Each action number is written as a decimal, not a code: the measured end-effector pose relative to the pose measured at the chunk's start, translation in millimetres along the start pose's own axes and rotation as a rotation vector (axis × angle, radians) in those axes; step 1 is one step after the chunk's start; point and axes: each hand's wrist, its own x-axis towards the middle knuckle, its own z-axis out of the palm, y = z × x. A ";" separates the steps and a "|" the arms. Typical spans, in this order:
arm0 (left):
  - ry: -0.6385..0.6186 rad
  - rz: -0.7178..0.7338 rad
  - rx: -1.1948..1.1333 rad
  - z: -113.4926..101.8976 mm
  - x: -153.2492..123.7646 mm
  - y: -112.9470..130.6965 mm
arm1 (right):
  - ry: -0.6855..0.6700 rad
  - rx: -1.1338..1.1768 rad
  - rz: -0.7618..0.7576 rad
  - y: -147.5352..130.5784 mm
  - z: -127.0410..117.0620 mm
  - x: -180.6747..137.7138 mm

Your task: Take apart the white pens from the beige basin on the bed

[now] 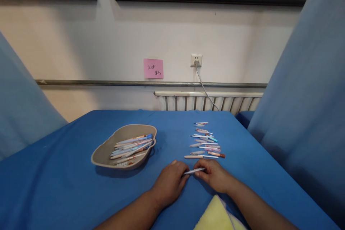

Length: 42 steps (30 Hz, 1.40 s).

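Observation:
A slim light-coloured pen (194, 170) is held between my two hands, just above the blue cloth. My left hand (172, 181) pinches its left end, and my right hand (214, 174) grips its right end with thumb and fingers. Just beyond my right hand lie rows of pen parts: barrels, caps and thin white refills (210, 156). To the left of my hands stands a beige basin (101, 151) holding several pens (132, 147) in a loose pile.
A folded yellow cloth (215, 214) lies at the near edge by my right forearm. Blue curtains (302, 97) hang at both sides. Behind the blue-covered table (172, 125) are a radiator (210, 94), a plugged socket (196, 60) and a pink note (153, 68).

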 end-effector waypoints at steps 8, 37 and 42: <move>-0.015 -0.017 -0.001 -1.7 0.2 0.9 | 0.002 -0.005 -0.006 0.9 -0.5 0.1; -0.023 -0.014 -0.007 -5.3 -0.8 3.3 | -0.020 0.042 0.018 -2.0 -0.7 -0.5; -0.036 -0.013 -0.007 -6.6 -0.5 4.2 | -0.012 0.031 0.013 -1.7 -0.8 -0.3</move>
